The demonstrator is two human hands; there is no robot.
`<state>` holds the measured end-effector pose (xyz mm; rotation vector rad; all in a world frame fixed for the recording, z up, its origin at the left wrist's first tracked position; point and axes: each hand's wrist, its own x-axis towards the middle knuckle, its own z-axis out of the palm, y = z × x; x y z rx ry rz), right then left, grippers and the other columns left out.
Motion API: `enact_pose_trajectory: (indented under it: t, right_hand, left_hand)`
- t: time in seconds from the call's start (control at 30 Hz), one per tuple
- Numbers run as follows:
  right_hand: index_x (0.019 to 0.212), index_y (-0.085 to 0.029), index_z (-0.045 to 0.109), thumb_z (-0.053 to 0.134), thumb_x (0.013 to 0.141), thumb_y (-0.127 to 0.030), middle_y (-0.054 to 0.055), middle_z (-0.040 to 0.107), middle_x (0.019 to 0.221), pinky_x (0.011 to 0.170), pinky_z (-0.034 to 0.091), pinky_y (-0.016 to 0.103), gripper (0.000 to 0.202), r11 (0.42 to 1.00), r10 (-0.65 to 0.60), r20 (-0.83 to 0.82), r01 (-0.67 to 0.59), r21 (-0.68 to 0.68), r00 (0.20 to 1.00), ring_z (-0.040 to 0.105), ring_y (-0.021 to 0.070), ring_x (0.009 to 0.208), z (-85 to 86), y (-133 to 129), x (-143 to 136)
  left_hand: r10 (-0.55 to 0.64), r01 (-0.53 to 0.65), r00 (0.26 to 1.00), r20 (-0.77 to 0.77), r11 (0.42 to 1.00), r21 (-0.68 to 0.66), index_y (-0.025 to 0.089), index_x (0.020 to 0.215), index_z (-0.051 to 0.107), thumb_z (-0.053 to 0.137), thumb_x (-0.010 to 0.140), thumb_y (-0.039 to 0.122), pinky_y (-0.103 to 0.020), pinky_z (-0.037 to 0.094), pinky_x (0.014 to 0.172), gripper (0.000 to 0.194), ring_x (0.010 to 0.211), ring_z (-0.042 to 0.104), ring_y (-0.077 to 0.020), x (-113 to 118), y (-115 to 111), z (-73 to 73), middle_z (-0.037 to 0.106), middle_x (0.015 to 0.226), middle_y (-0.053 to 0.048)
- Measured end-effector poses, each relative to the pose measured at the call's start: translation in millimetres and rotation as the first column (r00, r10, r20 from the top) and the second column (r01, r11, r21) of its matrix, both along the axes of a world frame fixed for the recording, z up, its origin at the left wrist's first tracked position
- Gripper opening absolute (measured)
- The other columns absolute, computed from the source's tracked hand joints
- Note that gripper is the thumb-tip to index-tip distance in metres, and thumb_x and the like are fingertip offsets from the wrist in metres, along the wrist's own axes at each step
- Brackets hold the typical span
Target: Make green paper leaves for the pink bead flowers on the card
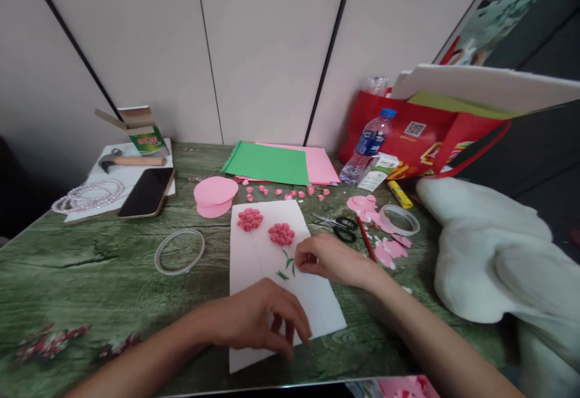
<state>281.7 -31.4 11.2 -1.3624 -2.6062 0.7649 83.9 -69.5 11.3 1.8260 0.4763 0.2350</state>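
A white sheet of paper [254,265] lies on the table in front of me, bearing two flowers of rolled pink paper, one at upper left [250,219] and one beside it [281,234]. Several thin green paper strips [289,262] lie below the second flower. My right hand [324,258] is at these strips with its fingers curled together; whatever is between the fingertips is hidden. Over the sheet's lower part, my left hand [267,316] hovers or rests with loosely bent fingers apart and nothing visible in them.
Scissors [338,226], a red pencil [366,238], pink scraps [387,252] and a tape roll [401,220] lie rightward. Behind are small pink rolls [294,193] and green paper [272,163]. Leftward are another tape roll [180,252], pink circles [215,192] and a phone [147,192].
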Motion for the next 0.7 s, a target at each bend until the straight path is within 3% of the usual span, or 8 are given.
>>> enact_pose_trajectory:
  t: [0.07, 0.13, 0.17, 0.3, 0.47, 0.7]
  right_hand:
    - [0.072, -0.017, 0.066, 0.060, 0.074, -0.009, 0.000, 0.065, 0.066, 0.055, 0.035, 0.020, 0.011, 0.998, -0.058, -0.047, 0.059, 0.020, 0.997, 0.057, 0.0113, 0.059, -6.1, -1.6, 8.0]
    - [0.072, -0.016, 0.065, 0.058, 0.076, -0.009, 0.000, 0.063, 0.065, 0.055, 0.035, 0.020, 0.011, 0.992, -0.115, -0.090, 0.119, 0.043, 0.989, 0.055, 0.0116, 0.058, -11.6, -1.5, 16.0]
    - [0.072, -0.016, 0.065, 0.057, 0.076, -0.009, 0.000, 0.062, 0.064, 0.055, 0.035, 0.021, 0.011, 0.988, -0.141, -0.111, 0.147, 0.052, 0.984, 0.054, 0.0117, 0.058, -14.0, -0.7, 19.7]
    - [0.074, -0.016, 0.065, 0.058, 0.079, -0.013, -0.001, 0.061, 0.063, 0.053, 0.036, 0.020, 0.009, 0.986, -0.153, -0.194, 0.163, 0.041, 0.969, 0.053, 0.0112, 0.056, -21.3, 4.4, 25.2]
    - [0.081, -0.018, 0.066, 0.066, 0.076, -0.021, 0.000, 0.061, 0.073, 0.059, 0.038, 0.021, 0.006, 0.993, -0.103, -0.271, 0.117, 0.034, 0.957, 0.055, 0.0122, 0.063, -31.0, 4.6, 10.3]
    - [0.075, -0.017, 0.063, 0.061, 0.078, -0.014, 0.000, 0.057, 0.071, 0.057, 0.036, 0.021, 0.005, 0.994, -0.102, -0.360, 0.112, 0.008, 0.928, 0.051, 0.0117, 0.062, -42.3, 4.5, 11.5]
  left_hand:
    - [0.186, -0.173, 0.981, -0.058, 0.969, 0.176, 0.014, 0.076, 0.071, 0.064, 0.077, 0.021, -0.019, 0.042, 0.054, 0.010, 0.057, 0.054, -0.0103, -0.2, 6.9, -6.3, 0.067, 0.069, -0.004]
    - [0.402, -0.322, 0.910, -0.097, 0.837, 0.443, 0.015, 0.078, 0.069, 0.059, 0.079, 0.017, -0.020, 0.041, 0.056, 0.010, 0.059, 0.053, -0.0104, -1.9, 17.1, -12.8, 0.065, 0.073, -0.003]
    - [0.431, -0.332, 0.896, -0.109, 0.811, 0.483, 0.015, 0.080, 0.069, 0.057, 0.080, 0.015, -0.021, 0.040, 0.058, 0.012, 0.062, 0.053, -0.0109, -2.7, 21.8, -15.2, 0.064, 0.078, -0.003]
    - [0.433, -0.264, 0.876, -0.210, 0.797, 0.543, 0.017, 0.079, 0.068, 0.059, 0.077, 0.013, -0.023, 0.040, 0.061, 0.010, 0.066, 0.055, -0.0132, -1.1, 31.3, -17.1, 0.062, 0.082, -0.003]
    - [0.443, -0.219, 0.842, -0.308, 0.803, 0.555, 0.014, 0.074, 0.066, 0.061, 0.070, 0.011, -0.026, 0.037, 0.058, 0.007, 0.064, 0.055, -0.0170, 8.4, 34.3, -11.2, 0.062, 0.075, -0.004]
    - [0.378, -0.198, 0.877, -0.297, 0.846, 0.494, 0.017, 0.068, 0.065, 0.054, 0.073, 0.009, -0.023, 0.039, 0.063, 0.014, 0.068, 0.057, -0.0145, 6.8, 38.7, -13.8, 0.063, 0.075, -0.002]
